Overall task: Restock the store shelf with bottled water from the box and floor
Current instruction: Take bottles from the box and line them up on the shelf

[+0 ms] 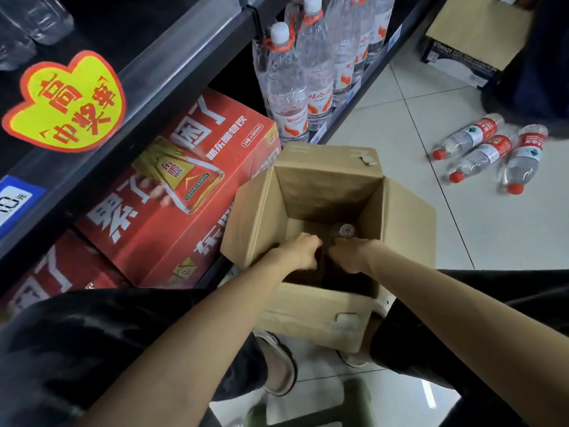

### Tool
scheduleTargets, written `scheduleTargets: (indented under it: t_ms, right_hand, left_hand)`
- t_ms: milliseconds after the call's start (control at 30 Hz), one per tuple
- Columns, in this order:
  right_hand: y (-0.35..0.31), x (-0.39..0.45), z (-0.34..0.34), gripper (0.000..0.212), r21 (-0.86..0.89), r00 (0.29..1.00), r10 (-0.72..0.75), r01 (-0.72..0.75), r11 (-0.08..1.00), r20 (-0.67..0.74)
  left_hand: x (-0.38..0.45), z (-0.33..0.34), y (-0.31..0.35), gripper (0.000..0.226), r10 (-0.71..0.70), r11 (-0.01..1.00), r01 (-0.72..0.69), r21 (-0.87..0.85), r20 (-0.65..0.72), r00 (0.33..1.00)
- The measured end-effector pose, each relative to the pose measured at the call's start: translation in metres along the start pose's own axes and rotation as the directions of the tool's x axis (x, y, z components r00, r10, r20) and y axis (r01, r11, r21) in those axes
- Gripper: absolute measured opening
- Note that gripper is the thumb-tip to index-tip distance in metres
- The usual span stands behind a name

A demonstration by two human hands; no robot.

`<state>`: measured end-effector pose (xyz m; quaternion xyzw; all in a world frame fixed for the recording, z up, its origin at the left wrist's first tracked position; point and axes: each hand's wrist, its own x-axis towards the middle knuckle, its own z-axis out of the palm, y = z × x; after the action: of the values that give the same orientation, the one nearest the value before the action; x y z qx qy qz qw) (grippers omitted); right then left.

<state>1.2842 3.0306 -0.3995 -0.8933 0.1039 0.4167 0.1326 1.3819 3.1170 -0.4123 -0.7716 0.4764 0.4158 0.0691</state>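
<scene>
1. Beside the cardboard box: red drink cartons left, three red-capped water bottles lying on the floor right.
2. Inside the box: clear bottle top, dim.
3. Left hand and right hand deep inside, fingers curled; grip cannot be told.

box mouth open upward; flaps splayed aside | shelf edge overhangs left | tiled floor right bare
</scene>
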Motion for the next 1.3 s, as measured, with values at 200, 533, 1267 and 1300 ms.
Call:
scheduleTargets:
  t_ms: [200,533,1267,1300]
  right_hand:
    - [-0.001,0.003,0.0,0.035,0.013,0.996,0.035,-0.034,0.999,-0.083]
    - [-0.006,-0.004,0.0,0.036,-0.001,0.98,0.069,-0.071,0.998,-0.187]
    - [-0.021,-0.12,-0.071,0.037,-0.011,0.763,0.002,-0.012,1.0,-0.646]
    - [-0.02,-0.128,-0.076,0.036,-0.03,0.738,-0.018,-0.003,1.0,-0.674]
  left_hand:
    - [-0.004,-0.003,-0.01,0.023,-0.05,0.997,0.047,-0.057,-0.066,0.997]
    - [-0.027,-0.006,-0.011,0.027,-0.077,0.996,0.074,-0.045,-0.083,0.994]
    - [-0.146,-0.092,0.012,0.029,0.094,0.993,-0.121,0.005,-0.653,0.751]
    - [-0.153,-0.098,0.013,0.032,0.097,0.991,-0.133,-0.002,-0.671,0.735]
